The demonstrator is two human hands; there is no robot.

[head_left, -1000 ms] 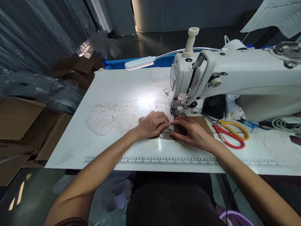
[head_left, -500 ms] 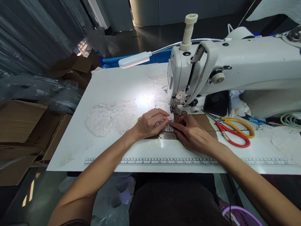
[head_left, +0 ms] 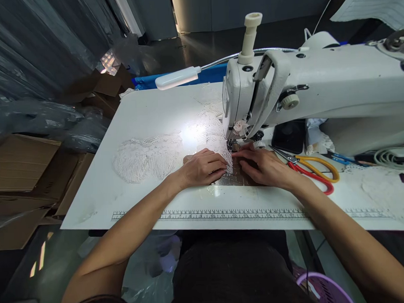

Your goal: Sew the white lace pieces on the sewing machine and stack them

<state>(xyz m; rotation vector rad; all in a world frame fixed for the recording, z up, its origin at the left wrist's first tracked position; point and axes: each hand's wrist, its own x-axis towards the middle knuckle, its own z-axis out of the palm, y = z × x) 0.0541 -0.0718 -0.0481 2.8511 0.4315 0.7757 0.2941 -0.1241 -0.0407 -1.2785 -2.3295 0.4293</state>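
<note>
White lace trim (head_left: pixel 149 157) with a long fringe stretches across the table to the presser foot of the sewing machine (head_left: pixel 233 145). My left hand (head_left: pixel 205 167) lies palm down on the lace just left of the needle area, fingers laid out flat. To the right of the foot, my right hand (head_left: pixel 267 167) rests with fingers apart, the tip of its index finger at the lace's edge. Beneath both hands is a brown and metal plate (head_left: pixel 238 176), partly covered. The needle's tip is too small to make out.
Scissors (head_left: pixel 317 165) with red and yellow handles lie right of my right hand, near a dark phone-like slab (head_left: pixel 289 136). A lamp (head_left: pixel 178 78) lights the lace. A printed ruler (head_left: pixel 214 216) runs along the front edge. Cardboard boxes (head_left: pixel 26 162) stand at left.
My left hand has gone from pinching the lace edge to lying flat on it. My right hand has moved slightly right and its fingers have stretched out toward the foot.
</note>
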